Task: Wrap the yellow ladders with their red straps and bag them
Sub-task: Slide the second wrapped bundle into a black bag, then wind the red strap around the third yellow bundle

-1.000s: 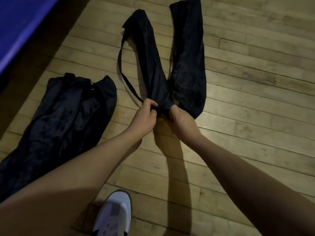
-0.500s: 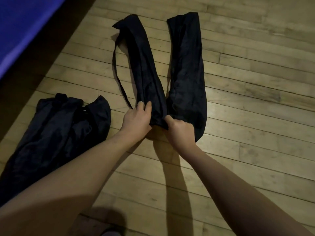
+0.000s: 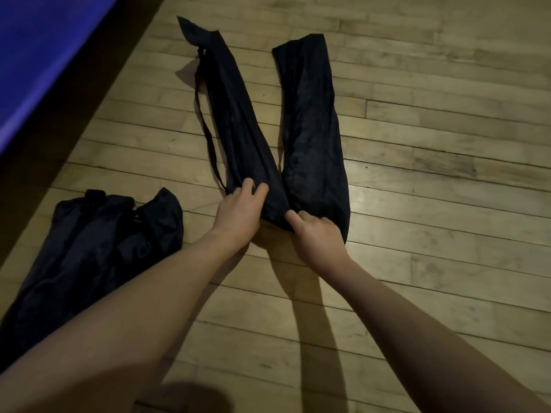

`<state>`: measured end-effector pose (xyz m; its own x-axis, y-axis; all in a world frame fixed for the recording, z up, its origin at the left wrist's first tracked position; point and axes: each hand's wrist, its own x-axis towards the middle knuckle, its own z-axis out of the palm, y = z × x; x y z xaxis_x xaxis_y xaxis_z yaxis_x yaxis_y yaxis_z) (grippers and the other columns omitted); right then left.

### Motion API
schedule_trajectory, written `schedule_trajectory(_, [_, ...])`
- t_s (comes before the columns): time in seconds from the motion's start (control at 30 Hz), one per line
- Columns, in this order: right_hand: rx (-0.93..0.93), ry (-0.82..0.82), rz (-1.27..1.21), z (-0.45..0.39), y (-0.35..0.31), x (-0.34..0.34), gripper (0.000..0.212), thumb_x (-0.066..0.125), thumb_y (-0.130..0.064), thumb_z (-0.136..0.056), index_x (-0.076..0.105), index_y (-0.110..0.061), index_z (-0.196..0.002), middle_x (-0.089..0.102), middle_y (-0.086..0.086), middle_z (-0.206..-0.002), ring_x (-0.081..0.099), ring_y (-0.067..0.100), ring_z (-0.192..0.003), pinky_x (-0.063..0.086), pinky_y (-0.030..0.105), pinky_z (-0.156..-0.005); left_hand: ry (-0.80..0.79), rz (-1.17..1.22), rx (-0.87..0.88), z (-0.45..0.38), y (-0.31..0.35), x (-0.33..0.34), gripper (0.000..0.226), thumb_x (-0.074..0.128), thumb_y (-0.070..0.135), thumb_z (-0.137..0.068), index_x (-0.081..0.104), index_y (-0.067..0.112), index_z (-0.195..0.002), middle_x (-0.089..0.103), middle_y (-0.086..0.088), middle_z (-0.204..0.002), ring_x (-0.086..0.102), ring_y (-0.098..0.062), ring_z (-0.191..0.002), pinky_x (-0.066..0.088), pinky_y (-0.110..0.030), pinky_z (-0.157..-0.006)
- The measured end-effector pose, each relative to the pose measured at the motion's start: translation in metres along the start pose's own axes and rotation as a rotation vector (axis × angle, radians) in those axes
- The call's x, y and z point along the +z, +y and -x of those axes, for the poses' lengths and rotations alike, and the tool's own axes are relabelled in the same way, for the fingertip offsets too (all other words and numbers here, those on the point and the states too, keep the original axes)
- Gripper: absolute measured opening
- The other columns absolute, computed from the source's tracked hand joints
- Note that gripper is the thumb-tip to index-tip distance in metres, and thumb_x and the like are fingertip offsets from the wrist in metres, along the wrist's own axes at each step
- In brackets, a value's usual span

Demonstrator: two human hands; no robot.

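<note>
Two long dark bags lie on the wooden floor, their near ends meeting in a V. The left bag (image 3: 235, 123) has a thin carry strap (image 3: 205, 123) trailing on its left side. The right bag (image 3: 313, 135) lies just beside it. My left hand (image 3: 238, 213) rests on the left bag's near end, fingers laid over the fabric. My right hand (image 3: 316, 236) grips the near end where the two bags meet, fingers curled into the cloth. No yellow ladder or red strap shows; whatever the bags hold is hidden.
A third dark bag (image 3: 89, 254), filled and crumpled, lies on the floor at the left. A blue mat (image 3: 38, 55) with a dark edge runs along the upper left. Wooden floorboards (image 3: 432, 204) stretch to the right and front.
Both hands and the bag ends have come down to the floor. My left hand has loosened from a grip to fingers laid on the fabric. The shoe has left the view.
</note>
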<state>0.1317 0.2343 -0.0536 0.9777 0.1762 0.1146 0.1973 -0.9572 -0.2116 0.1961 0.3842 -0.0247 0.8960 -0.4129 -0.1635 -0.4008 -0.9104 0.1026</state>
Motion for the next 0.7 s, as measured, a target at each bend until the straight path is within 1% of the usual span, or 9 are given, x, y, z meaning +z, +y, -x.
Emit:
schedule_trajectory(0.07, [0.014,-0.077,-0.03,0.009,0.001,-0.006,0.018,0.059,-0.007,-0.083,0.059,-0.012,-0.101,0.061,0.005,-0.08,0.062,0.027,-0.068,0.034,0.03,-0.058,-0.034,0.052,0.043,0.011,0.008,-0.001,0.046,0.053,0.001,-0.087,0.039,0.011,-0.129,0.04,-0.01,-0.122,0.053,-0.028,-0.1,0.038,-0.033,-0.066])
schedule_trajectory(0.17, [0.022,-0.114,-0.078,0.022,0.003,-0.022,0.016,0.052,-0.023,-0.093,0.054,-0.014,-0.105,0.062,0.003,-0.095,0.062,0.025,-0.084,0.036,0.031,-0.065,-0.089,0.097,0.098,0.031,0.022,-0.004,0.039,0.052,0.01,-0.091,0.044,0.013,-0.129,0.046,-0.007,-0.12,0.053,-0.026,-0.107,0.04,-0.033,-0.075])
schedule_trajectory(0.23, [0.068,-0.092,-0.098,0.034,0.004,-0.039,0.018,0.05,-0.03,-0.095,0.053,-0.014,-0.103,0.062,0.001,-0.097,0.061,0.025,-0.083,0.035,0.03,-0.063,-0.107,0.106,0.102,0.044,0.029,-0.009,0.035,0.051,0.018,-0.094,0.046,0.013,-0.128,0.049,-0.006,-0.12,0.052,-0.026,-0.11,0.041,-0.035,-0.082])
schedule_trajectory(0.3, [0.14,-0.09,-0.097,0.047,0.008,-0.055,0.019,0.047,-0.033,-0.097,0.052,-0.015,-0.102,0.062,0.001,-0.096,0.061,0.026,-0.082,0.036,0.03,-0.061,-0.116,0.102,0.105,0.053,0.037,-0.016,0.03,0.049,0.022,-0.096,0.049,0.012,-0.125,0.051,-0.006,-0.119,0.051,-0.026,-0.11,0.041,-0.036,-0.085])
schedule_trajectory(0.43, [0.343,-0.111,-0.148,0.081,0.021,-0.09,0.018,0.043,-0.031,-0.098,0.053,-0.016,-0.102,0.064,0.0,-0.096,0.06,0.024,-0.083,0.038,0.031,-0.06,-0.137,0.147,0.153,0.065,0.067,-0.041,0.026,0.047,0.026,-0.098,0.053,0.015,-0.12,0.056,-0.001,-0.115,0.055,-0.021,-0.101,0.044,-0.033,-0.081])
schedule_trajectory(0.5, [0.473,-0.096,-0.198,0.108,0.034,-0.11,0.017,0.043,-0.028,-0.098,0.055,-0.016,-0.103,0.065,0.0,-0.096,0.057,0.023,-0.082,0.035,0.029,-0.06,-0.151,0.163,0.217,0.068,0.096,-0.056,0.024,0.048,0.028,-0.098,0.054,0.016,-0.117,0.057,0.001,-0.109,0.056,-0.019,-0.094,0.045,-0.032,-0.076])
schedule_trajectory(0.6, [0.632,-0.075,-0.226,0.153,0.059,-0.136,0.016,0.043,-0.027,-0.098,0.055,-0.018,-0.102,0.065,-0.001,-0.094,0.052,0.019,-0.079,0.033,0.029,-0.058,-0.147,0.129,0.353,0.07,0.148,-0.074,0.022,0.046,0.028,-0.098,0.055,0.015,-0.113,0.06,0.0,-0.106,0.056,-0.02,-0.09,0.045,-0.033,-0.072])
schedule_trajectory(0.67, [0.73,-0.065,-0.233,0.191,0.079,-0.152,0.017,0.043,-0.028,-0.098,0.056,-0.018,-0.102,0.065,-0.001,-0.094,0.055,0.021,-0.082,0.034,0.03,-0.06,-0.154,0.11,0.434,0.073,0.191,-0.08,0.022,0.045,0.028,-0.098,0.056,0.015,-0.112,0.062,-0.001,-0.104,0.058,-0.02,-0.089,0.049,-0.035,-0.074])
schedule_trajectory(0.7, [0.74,-0.07,-0.227,0.201,0.084,-0.155,0.017,0.043,-0.028,-0.098,0.056,-0.017,-0.103,0.065,-0.001,-0.094,0.057,0.023,-0.084,0.034,0.03,-0.061,-0.164,0.106,0.448,0.074,0.202,-0.081,0.022,0.045,0.028,-0.098,0.056,0.016,-0.112,0.062,-0.001,-0.103,0.058,-0.019,-0.089,0.051,-0.036,-0.076])
